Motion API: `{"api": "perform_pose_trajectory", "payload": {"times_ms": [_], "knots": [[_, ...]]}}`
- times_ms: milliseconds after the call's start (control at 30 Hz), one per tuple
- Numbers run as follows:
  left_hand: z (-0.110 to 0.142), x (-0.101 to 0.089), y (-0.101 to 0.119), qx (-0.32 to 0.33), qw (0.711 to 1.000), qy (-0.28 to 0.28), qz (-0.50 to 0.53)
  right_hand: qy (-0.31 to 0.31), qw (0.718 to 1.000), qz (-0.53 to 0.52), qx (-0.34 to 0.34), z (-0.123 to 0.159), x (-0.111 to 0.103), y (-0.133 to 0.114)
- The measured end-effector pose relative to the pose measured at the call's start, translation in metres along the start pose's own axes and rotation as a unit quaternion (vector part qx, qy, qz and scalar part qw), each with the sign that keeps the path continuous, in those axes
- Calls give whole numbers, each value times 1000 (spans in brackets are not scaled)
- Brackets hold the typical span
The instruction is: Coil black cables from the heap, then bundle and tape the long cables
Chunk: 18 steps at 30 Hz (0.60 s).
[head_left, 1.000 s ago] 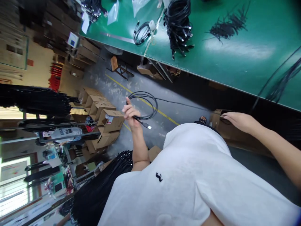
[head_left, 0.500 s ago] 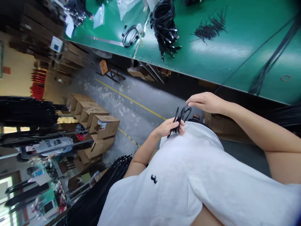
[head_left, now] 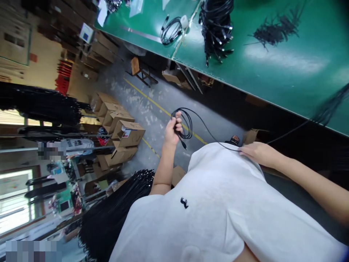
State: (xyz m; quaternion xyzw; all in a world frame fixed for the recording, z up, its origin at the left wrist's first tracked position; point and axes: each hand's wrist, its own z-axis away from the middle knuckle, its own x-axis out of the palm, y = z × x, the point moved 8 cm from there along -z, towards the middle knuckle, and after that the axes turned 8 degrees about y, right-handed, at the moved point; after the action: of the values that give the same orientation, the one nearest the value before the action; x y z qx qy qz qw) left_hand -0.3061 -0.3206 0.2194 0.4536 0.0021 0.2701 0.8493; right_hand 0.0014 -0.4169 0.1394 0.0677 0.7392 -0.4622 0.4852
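A loosely coiled black cable [head_left: 188, 125] hangs from my left hand [head_left: 172, 129], whose fingers are wrapped round one side of the loops. One plug end dangles just below that fist. From the coil a single strand runs across to my right hand [head_left: 253, 152], in front of the white shirt. My right fingers pinch this strand, and it continues past them up to the bench edge. There it meets a blurred bunch of black cables [head_left: 329, 109] lying over the green table.
On the green table [head_left: 272, 76] lie a pile of coiled cables [head_left: 216, 32], a smaller coil [head_left: 171, 31] and a heap of short black ties [head_left: 276, 32]. Cardboard boxes [head_left: 128, 134] stand on the floor at left. A thick hanging bundle of cables [head_left: 117, 214] is beside my left arm.
My left hand has moved left and up, away from the shirt, with the coil. My right hand has dropped lower and right, and a longer strand now spans between them.
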Motion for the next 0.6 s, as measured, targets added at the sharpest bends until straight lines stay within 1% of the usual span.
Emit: {"api": "perform_pose_trajectory", "payload": {"times_ms": [33, 67, 100, 133, 167, 200, 233, 267, 300, 333, 367, 400, 467, 500, 533, 567, 600], "knots": [[-2, 6, -14, -17, 999, -20, -32, 4, 999, -19, -31, -11, -8, -25], [-2, 14, -32, -34, 996, -48, -66, 16, 998, -36, -49, -25, -20, -43], [1, 23, -51, -52, 990, -85, -97, 30, 997, -50, -56, -41, -34, -55], [7, 34, -70, -74, 981, -131, -126, 39, 996, -59, -55, -57, -46, -60], [15, 44, -88, -98, 967, -183, -146, 47, 996, -61, -44, -72, -56, -58], [26, 54, -103, -123, 951, -236, -155, 53, 997, -59, -27, -86, -65, -49], [38, 62, -113, -149, 935, -284, -154, 54, 997, -53, -7, -95, -71, -35], [49, 68, -119, -174, 919, -324, -145, 53, 998, -43, 15, -101, -75, -17], [58, 71, -119, -195, 907, -348, -131, 51, 998, -27, 39, -102, -79, 5], [63, 72, -115, -211, 904, -354, -112, 51, 996, -1, 71, -97, -82, 31], [64, 69, -107, -218, 911, -340, -89, 50, 993, 34, 106, -87, -86, 60], [61, 64, -97, -219, 923, -311, -66, 53, 985, 76, 142, -72, -90, 90], [49, 47, -72, -203, 952, -228, -20, 57, 964, 161, 205, -35, -100, 142], [43, 38, -59, -187, 965, -183, 8, 58, 953, 192, 226, -15, -103, 161], [36, 29, -47, -166, 975, -142, 38, 50, 946, 206, 247, 3, -102, 174], [30, 21, -35, -141, 982, -104, 67, 54, 938, 210, 271, 20, -100, 179], [24, 15, -26, -119, 986, -74, 88, 60, 935, 206, 282, 31, -94, 175]]}}
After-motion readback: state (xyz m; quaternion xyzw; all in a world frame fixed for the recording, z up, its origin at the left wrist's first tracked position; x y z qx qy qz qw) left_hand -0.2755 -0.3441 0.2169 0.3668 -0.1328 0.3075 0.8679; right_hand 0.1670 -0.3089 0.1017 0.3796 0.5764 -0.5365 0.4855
